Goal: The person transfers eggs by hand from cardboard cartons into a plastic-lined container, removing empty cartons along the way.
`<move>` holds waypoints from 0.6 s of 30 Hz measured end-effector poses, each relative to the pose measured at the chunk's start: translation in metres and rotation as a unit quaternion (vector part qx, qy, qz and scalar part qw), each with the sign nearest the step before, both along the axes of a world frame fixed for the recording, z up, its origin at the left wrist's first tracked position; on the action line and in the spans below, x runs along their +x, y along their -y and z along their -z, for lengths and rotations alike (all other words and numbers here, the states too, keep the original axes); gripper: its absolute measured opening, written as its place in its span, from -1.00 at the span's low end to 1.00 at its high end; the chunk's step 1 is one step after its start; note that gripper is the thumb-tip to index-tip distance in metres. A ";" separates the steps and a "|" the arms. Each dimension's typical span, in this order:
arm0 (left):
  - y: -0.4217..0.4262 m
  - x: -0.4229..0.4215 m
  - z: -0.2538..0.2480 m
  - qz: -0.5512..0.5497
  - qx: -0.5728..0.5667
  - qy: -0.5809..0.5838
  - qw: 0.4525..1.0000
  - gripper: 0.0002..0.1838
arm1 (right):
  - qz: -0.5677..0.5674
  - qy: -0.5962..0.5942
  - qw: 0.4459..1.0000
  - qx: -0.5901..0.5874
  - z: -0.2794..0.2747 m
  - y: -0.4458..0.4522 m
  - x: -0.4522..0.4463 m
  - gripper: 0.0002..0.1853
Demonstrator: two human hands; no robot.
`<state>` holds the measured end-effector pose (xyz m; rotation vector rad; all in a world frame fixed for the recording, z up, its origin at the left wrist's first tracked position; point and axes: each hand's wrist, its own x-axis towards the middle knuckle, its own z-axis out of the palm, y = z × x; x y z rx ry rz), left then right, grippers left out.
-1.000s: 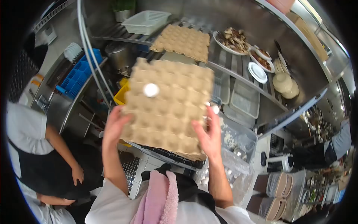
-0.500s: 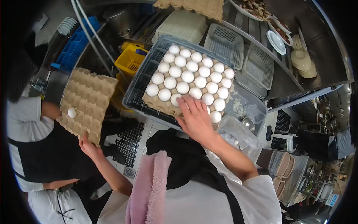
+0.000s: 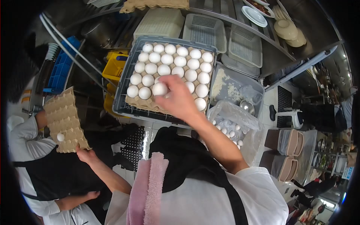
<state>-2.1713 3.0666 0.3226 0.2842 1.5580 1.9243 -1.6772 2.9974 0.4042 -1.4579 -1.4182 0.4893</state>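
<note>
On a grey crate lies a cardboard egg tray with rows of white eggs. My right hand has its thumb and fingers closed round a white egg at the tray's near side. Out to the left, my left hand grips the lower corner of another cardboard tray. That tray is tilted and bears one white egg near its bottom. A co-worker's arm reaches behind its left edge.
A person in a black apron stands close at left. Yellow baskets flank the crate. Plastic baskets stand beyond it under a metal shelf. At right are a grey tub and a plastic bag of eggs.
My right hand has gone from resting on the eggs to pinching one. The egg tray shifts left in view, and the left-hand tray is lower and further left.
</note>
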 end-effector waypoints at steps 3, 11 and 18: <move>0.000 -0.008 -0.006 0.007 -0.023 -0.017 1.000 -0.62 | -0.054 -0.589 0.803 -0.069 -0.040 0.043 0.050 -0.65; 0.028 -0.049 0.006 0.073 0.029 -0.002 0.997 -0.73 | 0.003 0.144 0.984 -0.105 -0.015 0.106 0.095 -0.48; 0.080 0.010 -0.034 0.048 0.288 0.168 0.942 -0.38 | 0.016 0.222 0.941 -0.255 -0.029 0.094 0.069 -0.45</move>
